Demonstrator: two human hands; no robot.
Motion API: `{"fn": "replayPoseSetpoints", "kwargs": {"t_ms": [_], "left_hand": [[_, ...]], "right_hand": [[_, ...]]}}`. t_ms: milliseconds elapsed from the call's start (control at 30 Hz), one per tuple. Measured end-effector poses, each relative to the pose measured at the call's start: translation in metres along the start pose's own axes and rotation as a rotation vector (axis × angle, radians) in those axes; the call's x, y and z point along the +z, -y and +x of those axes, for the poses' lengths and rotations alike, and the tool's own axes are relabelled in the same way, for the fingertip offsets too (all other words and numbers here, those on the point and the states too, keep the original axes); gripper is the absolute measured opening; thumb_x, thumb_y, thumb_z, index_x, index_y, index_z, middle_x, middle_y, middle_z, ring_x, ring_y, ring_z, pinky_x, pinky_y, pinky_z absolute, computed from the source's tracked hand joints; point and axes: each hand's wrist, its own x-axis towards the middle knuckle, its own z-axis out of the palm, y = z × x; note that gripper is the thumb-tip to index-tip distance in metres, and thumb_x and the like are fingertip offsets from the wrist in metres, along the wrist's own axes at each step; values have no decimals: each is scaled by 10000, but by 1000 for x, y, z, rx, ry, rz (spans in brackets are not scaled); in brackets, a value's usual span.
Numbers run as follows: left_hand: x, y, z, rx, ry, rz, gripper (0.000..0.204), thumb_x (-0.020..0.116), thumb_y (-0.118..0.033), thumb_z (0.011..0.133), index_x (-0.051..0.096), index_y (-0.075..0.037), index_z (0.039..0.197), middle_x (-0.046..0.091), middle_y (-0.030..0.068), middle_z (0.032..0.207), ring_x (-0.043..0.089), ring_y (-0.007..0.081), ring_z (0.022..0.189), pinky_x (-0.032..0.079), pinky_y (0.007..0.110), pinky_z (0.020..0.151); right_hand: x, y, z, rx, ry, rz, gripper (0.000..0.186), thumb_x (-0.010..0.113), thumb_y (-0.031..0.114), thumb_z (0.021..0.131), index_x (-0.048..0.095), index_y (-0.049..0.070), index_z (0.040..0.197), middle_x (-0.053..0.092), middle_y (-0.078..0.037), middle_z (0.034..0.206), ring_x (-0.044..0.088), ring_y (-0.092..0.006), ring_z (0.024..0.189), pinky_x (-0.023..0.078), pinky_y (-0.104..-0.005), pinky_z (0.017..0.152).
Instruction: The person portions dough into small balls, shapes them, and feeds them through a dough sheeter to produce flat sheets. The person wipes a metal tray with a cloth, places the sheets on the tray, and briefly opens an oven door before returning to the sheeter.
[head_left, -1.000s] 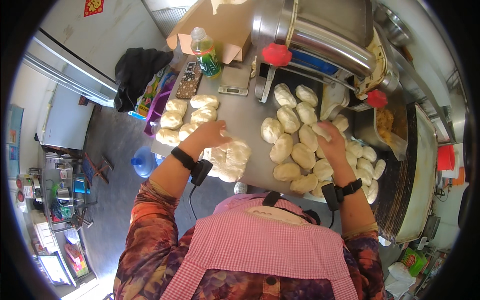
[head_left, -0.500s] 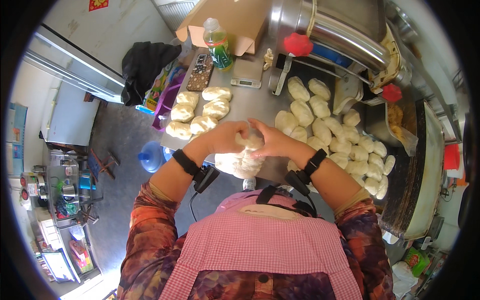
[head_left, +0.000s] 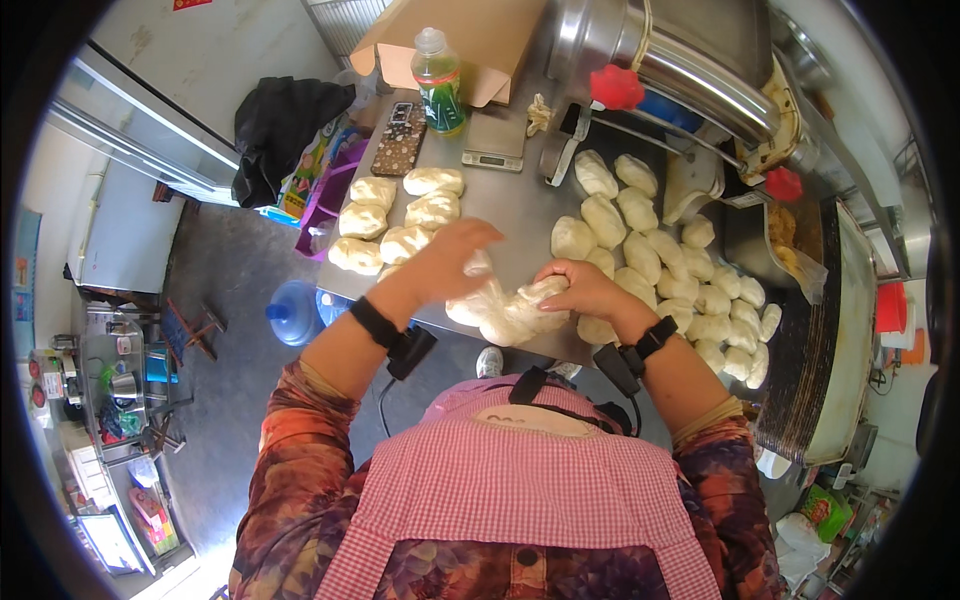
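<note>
A soft, pale lump of dough (head_left: 505,316) lies at the near edge of the steel table, just in front of me. My right hand (head_left: 588,288) grips its right end, thumb and fingers curled round the dough. Over its left part, my left hand (head_left: 445,262) is held with fingers stretched out and apart; its thumb side is close to the dough. To the left sit several shaped dough pieces (head_left: 433,210) in two short rows. Many more dough pieces (head_left: 640,258) cover the right side of the table, close to my right hand.
A kitchen scale (head_left: 493,150), a patterned phone (head_left: 399,138) and a green-labelled bottle (head_left: 438,85) stand at the back, by a cardboard box (head_left: 470,45). A steel roller machine (head_left: 700,75) with red knobs occupies the back right. A blue water jug (head_left: 294,312) is on the floor left.
My hands have moved apart: the left has lifted off the dough with its fingers opening, and the right has shifted right and nearer. The dough now looks stretched out to the right.
</note>
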Motion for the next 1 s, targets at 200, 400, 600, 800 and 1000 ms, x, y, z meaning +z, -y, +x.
{"fn": "replayPoseSetpoints", "kwargs": {"t_ms": [200,400,600,800,1000], "left_hand": [[42,-16,9,-106,473,148,343,658,-342,764,655,-108,1015,617,124,1019,505,302,1129,48,554,1117],[47,-6,23,-167,541,161,391,560,-387,842,604,-118,1123,594,140,1114,512,274,1122,195,491,1103],[40,-41,57,-615,250,-1608,501,477,-428,935,444,-78,1292,502,120,1296,492,234,1192,395,357,1004],[35,-66,76,-674,74,-1665,378,462,-334,963,469,-58,1221,557,92,1169,581,233,1057,490,355,889],[34,-71,78,-724,62,-1767,336,494,-227,951,449,-43,1229,553,116,1163,571,242,1071,504,358,895]], "right_hand": [[-19,27,-28,-81,-68,410,318,702,13,719,597,47,1017,625,-52,953,595,-149,901,485,-282,799],[-45,67,-55,-353,-293,1096,426,623,20,788,496,27,1195,585,-111,1122,582,-244,1056,485,-359,912],[-20,71,-39,-113,-277,648,383,564,-12,843,537,45,1220,568,-110,1188,580,-221,1048,468,-307,905],[-11,65,-26,-544,-442,-314,388,592,19,769,574,27,1156,589,-139,1139,558,-261,1080,431,-299,930],[-10,77,-32,-373,-412,-537,491,608,79,778,498,63,1256,482,-189,1284,515,-288,1138,413,-296,949]]}}
